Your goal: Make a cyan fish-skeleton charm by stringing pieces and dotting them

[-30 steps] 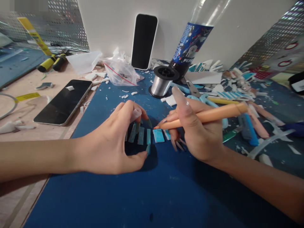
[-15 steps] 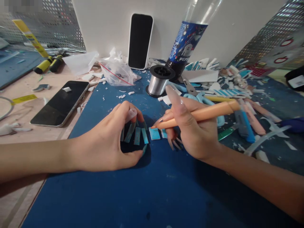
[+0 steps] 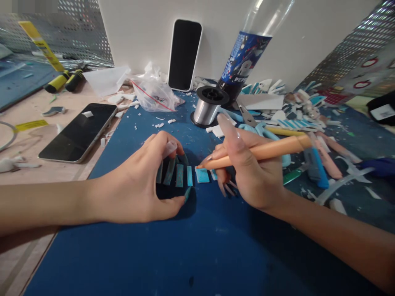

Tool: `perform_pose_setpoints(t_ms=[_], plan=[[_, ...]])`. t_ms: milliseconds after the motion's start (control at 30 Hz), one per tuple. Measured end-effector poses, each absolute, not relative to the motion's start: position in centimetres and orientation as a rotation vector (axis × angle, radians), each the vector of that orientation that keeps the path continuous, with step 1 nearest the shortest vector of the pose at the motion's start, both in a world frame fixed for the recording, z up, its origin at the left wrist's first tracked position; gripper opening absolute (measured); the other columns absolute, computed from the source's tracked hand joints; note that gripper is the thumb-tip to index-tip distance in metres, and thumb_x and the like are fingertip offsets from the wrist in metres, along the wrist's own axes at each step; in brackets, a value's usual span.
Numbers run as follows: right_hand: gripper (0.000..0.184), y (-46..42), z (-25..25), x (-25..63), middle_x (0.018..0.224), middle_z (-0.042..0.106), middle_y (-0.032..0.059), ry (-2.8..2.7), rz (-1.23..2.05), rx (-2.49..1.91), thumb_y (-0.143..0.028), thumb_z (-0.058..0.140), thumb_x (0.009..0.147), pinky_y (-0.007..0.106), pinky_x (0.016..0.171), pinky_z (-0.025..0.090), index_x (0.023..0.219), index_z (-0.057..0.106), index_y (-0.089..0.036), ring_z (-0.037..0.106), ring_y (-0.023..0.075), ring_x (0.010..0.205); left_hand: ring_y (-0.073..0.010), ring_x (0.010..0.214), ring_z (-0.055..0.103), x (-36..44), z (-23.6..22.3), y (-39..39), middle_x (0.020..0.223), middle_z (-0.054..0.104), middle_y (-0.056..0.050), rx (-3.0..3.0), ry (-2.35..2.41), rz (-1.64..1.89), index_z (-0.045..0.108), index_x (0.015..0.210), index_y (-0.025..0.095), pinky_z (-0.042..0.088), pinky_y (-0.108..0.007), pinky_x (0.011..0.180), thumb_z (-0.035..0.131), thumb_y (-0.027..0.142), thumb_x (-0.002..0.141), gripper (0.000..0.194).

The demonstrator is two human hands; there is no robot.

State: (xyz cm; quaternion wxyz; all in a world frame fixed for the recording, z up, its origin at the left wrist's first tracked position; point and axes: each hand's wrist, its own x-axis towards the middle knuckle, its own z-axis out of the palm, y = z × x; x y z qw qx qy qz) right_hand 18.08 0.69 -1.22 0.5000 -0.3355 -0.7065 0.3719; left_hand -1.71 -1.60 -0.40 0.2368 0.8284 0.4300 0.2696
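My left hand arches over several thin light-blue strips lying side by side on the blue cutting mat; its fingertips and thumb press on the strips' ends. My right hand grips an orange craft knife like a pen. The knife's tip sits at the top edge of a small light-blue square piece, just right of the strips. A further small blue piece lies partly under my right fingers.
A black phone lies flat at left; another phone leans on the back wall. A wire spool, a Pepsi bottle and a plastic bag stand behind. Scraps, scissors and knives clutter the right.
Both hands have stayed almost still. The knife tip has shifted slightly left toward the strips; the view has moved a little.
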Motion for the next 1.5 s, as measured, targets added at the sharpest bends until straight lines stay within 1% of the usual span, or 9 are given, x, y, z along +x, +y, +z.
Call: perform_pose_setpoints(t_ms=[167,333,400,500,567,767,1033,1233,1500], plan=[[0.027,0.69,-1.25,18.11,0.043,0.047,-0.0084,-1.711,0.884,-0.811,-0.038,0.05,0.089,0.02,0.041,0.042,0.072,0.065,-0.025,0.047,0.0036,0.033,-0.0157,0.084,0.049,-1.76,-0.48,-1.62,0.1,0.049,-0.005,2.228,1.181,0.745,0.031,0.087,0.021,0.044,-0.03,0.074,0.063,0.024,0.065,0.039],[0.025,0.71,-1.16,17.88,0.044,0.048,-0.0083,-1.725,0.82,-0.794,-0.034,0.049,0.091,0.023,0.047,0.047,0.074,0.064,-0.023,0.052,0.0048,0.035,-0.0149,0.083,0.047,-1.58,-0.17,-1.45,0.099,0.049,-0.004,2.192,1.195,0.693,0.029,0.084,0.022,0.042,-0.031,0.075,0.065,0.024,0.064,0.041],[0.027,0.72,-1.12,17.82,0.046,0.049,-0.0074,-1.738,0.849,-0.796,-0.035,0.049,0.091,0.022,0.042,0.045,0.072,0.063,-0.02,0.049,0.0047,0.033,-0.0147,0.082,0.047,-1.58,-0.06,-1.37,0.099,0.049,-0.003,2.191,1.193,0.688,0.029,0.083,0.022,0.042,-0.031,0.075,0.065,0.024,0.064,0.041],[0.036,0.74,-0.98,17.71,0.048,0.05,-0.0054,-1.772,0.917,-0.825,-0.04,0.048,0.09,0.02,0.031,0.036,0.062,0.058,-0.018,0.046,0.004,0.032,-0.0151,0.083,0.047,-1.61,0.03,-1.32,0.098,0.049,-0.003,2.194,1.196,0.691,0.031,0.084,0.022,0.041,-0.031,0.076,0.066,0.026,0.065,0.04],[0.039,0.75,-0.86,17.62,0.047,0.049,-0.0055,-1.791,0.946,-0.825,-0.042,0.048,0.089,0.019,0.029,0.033,0.06,0.056,-0.018,0.045,0.0034,0.031,-0.0155,0.084,0.046,-1.62,0.08,-1.33,0.096,0.049,-0.002,2.201,1.208,0.681,0.032,0.085,0.021,0.04,-0.031,0.076,0.066,0.027,0.065,0.039],[0.039,0.81,-0.64,17.54,0.038,0.04,-0.0071,-1.82,1.002,-0.873,-0.046,0.05,0.087,0.02,0.031,0.033,0.06,0.057,-0.019,0.042,0.0037,0.029,-0.0145,0.081,0.044,-1.69,0.14,-1.38,0.092,0.047,-0.001,2.203,1.226,0.665,0.033,0.085,0.021,0.039,-0.03,0.073,0.066,0.028,0.064,0.039],[0.037,0.89,-0.52,17.56,0.044,0.043,-0.0068,-1.826,1.082,-0.858,-0.047,0.05,0.086,0.02,0.033,0.035,0.061,0.055,-0.02,0.044,0.0032,0.033,-0.013,0.075,0.042,-1.66,-0.08,-1.34,0.086,0.044,0.002,2.209,1.225,0.694,0.031,0.081,0.022,0.037,-0.027,0.065,0.067,0.029,0.064,0.04],[0.041,0.85,-0.37,17.44,0.047,0.046,-0.0055,-1.859,1.056,-0.862,-0.049,0.049,0.086,0.02,0.029,0.031,0.058,0.052,-0.019,0.044,0.0025,0.033,-0.0134,0.076,0.043,-1.66,-0.07,-1.31,0.086,0.044,0.001,2.199,1.249,0.679,0.031,0.082,0.022,0.038,-0.028,0.066,0.067,0.03,0.064,0.041],[0.042,0.77,-0.37,17.56,0.038,0.037,-0.0073,-1.848,1.035,-0.888,-0.049,0.047,0.087,0.02,0.031,0.032,0.057,0.051,-0.02,0.041,0.0033,0.031,-0.0155,0.081,0.045,-1.68,0.0,-1.4,0.092,0.049,-0.001,2.178,1.255,0.667,0.033,0.085,0.022,0.039,-0.032,0.073,0.065,0.031,0.064,0.039]])
